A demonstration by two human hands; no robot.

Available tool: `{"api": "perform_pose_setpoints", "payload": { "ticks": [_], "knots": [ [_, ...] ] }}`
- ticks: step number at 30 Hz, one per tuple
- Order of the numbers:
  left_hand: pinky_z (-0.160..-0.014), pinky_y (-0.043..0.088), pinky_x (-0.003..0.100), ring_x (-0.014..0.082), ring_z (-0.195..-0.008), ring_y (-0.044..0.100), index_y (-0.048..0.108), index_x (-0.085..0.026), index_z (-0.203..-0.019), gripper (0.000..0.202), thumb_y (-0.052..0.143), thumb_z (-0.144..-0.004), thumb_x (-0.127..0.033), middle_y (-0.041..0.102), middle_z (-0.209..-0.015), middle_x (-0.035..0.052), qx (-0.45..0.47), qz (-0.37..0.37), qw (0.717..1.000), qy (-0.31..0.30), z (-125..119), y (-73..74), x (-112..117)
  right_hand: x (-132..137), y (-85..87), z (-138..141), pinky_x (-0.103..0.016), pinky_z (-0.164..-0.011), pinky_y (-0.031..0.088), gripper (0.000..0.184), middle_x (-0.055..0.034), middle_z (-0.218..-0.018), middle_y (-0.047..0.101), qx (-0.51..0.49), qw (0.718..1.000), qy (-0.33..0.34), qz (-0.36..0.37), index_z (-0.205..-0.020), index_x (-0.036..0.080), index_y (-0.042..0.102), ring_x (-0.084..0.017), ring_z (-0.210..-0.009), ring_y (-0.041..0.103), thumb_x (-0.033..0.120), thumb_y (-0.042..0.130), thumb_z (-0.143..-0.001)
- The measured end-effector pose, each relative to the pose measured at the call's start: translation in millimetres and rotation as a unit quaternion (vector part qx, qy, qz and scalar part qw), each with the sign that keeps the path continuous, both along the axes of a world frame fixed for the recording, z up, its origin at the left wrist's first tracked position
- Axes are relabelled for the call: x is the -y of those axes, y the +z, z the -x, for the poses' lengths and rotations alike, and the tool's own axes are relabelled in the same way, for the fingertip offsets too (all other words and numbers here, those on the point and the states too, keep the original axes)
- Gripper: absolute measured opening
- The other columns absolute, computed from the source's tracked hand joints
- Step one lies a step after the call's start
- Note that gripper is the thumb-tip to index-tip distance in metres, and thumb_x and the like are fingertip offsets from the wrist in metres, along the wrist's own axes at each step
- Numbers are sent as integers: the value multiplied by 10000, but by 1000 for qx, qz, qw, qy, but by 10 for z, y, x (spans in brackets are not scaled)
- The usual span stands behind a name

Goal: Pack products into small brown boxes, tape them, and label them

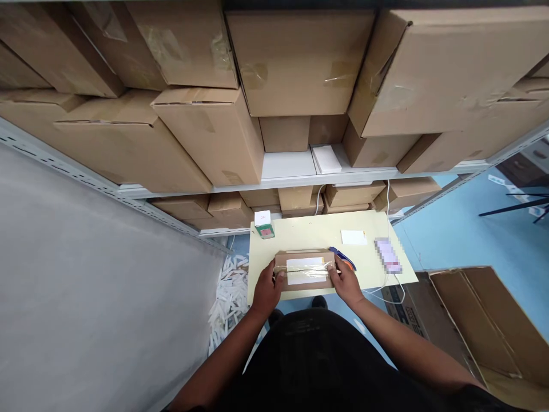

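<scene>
Between my two hands is a small brown cardboard box (281, 281), with a white label (300, 279) on its top and clear shiny tape running across it. My left hand (269, 289) grips the box's left end, thumb on top. At the right end my right hand (345, 280) holds it the same way. Just behind my right hand lies a blue and orange tool (343, 257), partly hidden, perhaps a tape dispenser. The box is over the front part of a pale yellow table (300, 233).
On the table stand a green and white box (263, 225), a white card (354, 237) and a phone (388, 255) with a white cable. Shelves (287, 166) of cardboard boxes rise behind. Paper strips (229, 297) litter the floor at left; a large open carton (484, 320) is at right.
</scene>
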State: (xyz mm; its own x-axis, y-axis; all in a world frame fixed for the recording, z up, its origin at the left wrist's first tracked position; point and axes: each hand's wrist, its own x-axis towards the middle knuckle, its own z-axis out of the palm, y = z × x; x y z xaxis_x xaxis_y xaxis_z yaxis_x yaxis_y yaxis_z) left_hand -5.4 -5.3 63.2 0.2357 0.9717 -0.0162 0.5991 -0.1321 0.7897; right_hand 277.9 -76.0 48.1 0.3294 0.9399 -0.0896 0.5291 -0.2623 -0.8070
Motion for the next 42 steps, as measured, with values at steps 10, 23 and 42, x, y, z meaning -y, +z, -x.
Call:
{"api": "perform_pose_setpoints", "payload": {
  "ticks": [10, 23, 42],
  "knots": [
    [-1160, 417, 462, 301, -1396, 511, 374, -119, -1565, 602, 421, -1022, -376, 510, -1528, 181, -95, -9, 995, -3, -38, -95, -83, -89, -8, 110, -456, -1002, 545, 560, -141, -1368, 665, 41, 998, 18, 34, -1446, 187, 554, -311, -1221, 648, 514, 465, -1000],
    [-1162, 430, 474, 291, -1395, 518, 355, -136, -1579, 606, 424, -1028, -377, 508, -1538, 165, -72, -47, 996, -13, 24, -251, -12, -53, -251, 77, -478, -1076, 500, 580, -163, -1370, 656, 45, 997, 34, -43, -1463, 168, 544, -304, -1284, 609, 520, 444, -1013],
    [-1002, 461, 484, 309, -1140, 582, 675, -216, -1278, 401, 448, -962, -119, 645, -1314, 138, -258, -195, 922, -213, -66, 103, -114, -163, -481, -873, -400, -924, 496, 540, -192, -1309, 606, 259, 933, -13, 249, -1350, 154, 556, -320, -1200, 576, 415, 614, -881]
  ]
}}
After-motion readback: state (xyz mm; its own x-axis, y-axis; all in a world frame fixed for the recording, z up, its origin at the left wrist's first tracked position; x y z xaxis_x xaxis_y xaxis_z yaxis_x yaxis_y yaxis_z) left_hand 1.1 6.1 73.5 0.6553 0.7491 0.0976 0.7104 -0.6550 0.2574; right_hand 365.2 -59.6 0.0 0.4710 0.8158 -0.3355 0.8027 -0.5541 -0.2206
